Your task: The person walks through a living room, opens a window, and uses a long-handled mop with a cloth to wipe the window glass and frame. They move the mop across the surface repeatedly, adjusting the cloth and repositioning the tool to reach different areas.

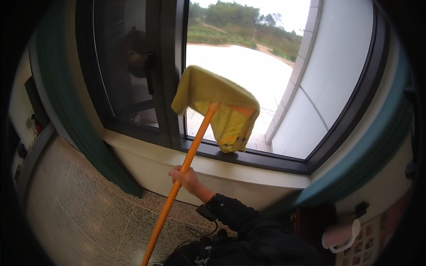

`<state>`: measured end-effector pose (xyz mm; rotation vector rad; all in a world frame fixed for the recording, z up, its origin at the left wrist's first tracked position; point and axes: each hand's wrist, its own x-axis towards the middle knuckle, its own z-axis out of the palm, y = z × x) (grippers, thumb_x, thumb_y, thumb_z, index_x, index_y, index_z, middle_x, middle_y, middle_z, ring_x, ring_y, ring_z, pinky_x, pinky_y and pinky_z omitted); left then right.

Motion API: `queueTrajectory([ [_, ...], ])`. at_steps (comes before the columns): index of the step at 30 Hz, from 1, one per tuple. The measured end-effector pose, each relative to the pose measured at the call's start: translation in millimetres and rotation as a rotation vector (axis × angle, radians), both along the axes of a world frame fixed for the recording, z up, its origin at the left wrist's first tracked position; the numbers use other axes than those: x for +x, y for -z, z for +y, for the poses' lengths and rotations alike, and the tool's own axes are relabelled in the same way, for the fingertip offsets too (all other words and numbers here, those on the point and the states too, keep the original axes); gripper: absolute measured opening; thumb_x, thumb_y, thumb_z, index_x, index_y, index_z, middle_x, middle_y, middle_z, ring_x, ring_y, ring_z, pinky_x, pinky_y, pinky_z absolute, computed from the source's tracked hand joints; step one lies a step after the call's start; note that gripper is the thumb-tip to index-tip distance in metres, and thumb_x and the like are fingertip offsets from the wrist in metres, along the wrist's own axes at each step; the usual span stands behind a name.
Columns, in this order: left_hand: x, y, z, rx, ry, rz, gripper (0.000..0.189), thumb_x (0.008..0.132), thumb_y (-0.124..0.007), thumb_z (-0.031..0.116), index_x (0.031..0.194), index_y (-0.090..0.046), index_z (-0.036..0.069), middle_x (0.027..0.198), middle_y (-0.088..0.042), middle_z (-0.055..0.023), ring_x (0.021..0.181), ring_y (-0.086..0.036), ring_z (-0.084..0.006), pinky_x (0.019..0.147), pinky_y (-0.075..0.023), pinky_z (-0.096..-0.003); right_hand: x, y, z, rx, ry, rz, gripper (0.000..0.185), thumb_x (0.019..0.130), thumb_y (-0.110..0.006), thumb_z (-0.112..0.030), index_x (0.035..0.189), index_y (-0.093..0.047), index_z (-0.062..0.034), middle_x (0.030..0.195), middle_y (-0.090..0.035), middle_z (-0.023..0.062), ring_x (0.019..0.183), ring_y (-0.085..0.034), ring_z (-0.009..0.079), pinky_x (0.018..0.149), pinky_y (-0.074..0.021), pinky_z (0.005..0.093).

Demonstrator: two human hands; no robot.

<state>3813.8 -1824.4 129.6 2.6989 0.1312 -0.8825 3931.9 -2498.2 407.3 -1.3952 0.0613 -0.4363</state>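
Observation:
My right hand (189,181) is closed around an orange pole (196,138) that slants up from the bottom edge. At its top a yellow cloth (213,86) hangs draped over the head, which it hides. One fold of the cloth droops near the bottom bar of the dark window frame (273,163). Behind the cloth is the window glass (233,56); contact between the two cannot be made out. My left hand is out of view, as is the pole's lower end.
A dark window handle (150,74) is on the left sash. Green curtains hang at the left (90,149) and right (359,179). Below the window runs a pale sill (233,171). A pink jug (341,236) stands at lower right. Speckled tiles cover the floor (100,212).

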Motion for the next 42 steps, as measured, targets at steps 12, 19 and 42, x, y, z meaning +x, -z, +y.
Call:
queueTrajectory([
  [12, -30, 18, 12, -0.072, -0.003, -0.143, 0.046, 0.080, -0.081, 0.038, 0.088, -0.075, -0.007, 0.072, -0.072, -0.0203, 0.070, -0.072, -0.0292, 0.060, -0.0539, -0.0476, -34, 60, 35, 0.091, 0.001, 0.312, 0.036, 0.096, -0.074, -0.037, 0.087, -0.065, -0.0033, 0.069, -0.058, 0.0044, 0.052, -0.054, 0.0138, 0.048, -0.0429, 0.0317],
  [19, -17, 15, -41, -0.125, 0.029, -0.150, 0.045, 0.081, -0.080, 0.037, 0.087, -0.074, -0.007, 0.070, -0.071, -0.0189, 0.069, -0.072, -0.0279, 0.059, -0.0528, -0.0472, -32, 25, 27, 0.076, 0.131, 0.204, 0.034, 0.096, -0.074, -0.033, 0.083, -0.064, -0.0033, 0.071, -0.061, 0.0042, 0.059, -0.057, 0.0136, 0.056, -0.0464, 0.0311],
  [42, 82, -134, -329, -0.680, -0.114, 0.207, 0.027, 0.084, -0.083, 0.028, 0.091, -0.068, 0.006, 0.076, -0.059, -0.0022, 0.073, -0.061, -0.0175, 0.073, -0.0494, -0.0394, -34, -179, -27, -0.103, -0.268, -0.243, 0.051, 0.096, -0.077, -0.024, 0.133, -0.053, 0.0013, 0.085, -0.063, 0.0008, 0.081, -0.064, 0.0101, 0.073, -0.0513, 0.0259],
])
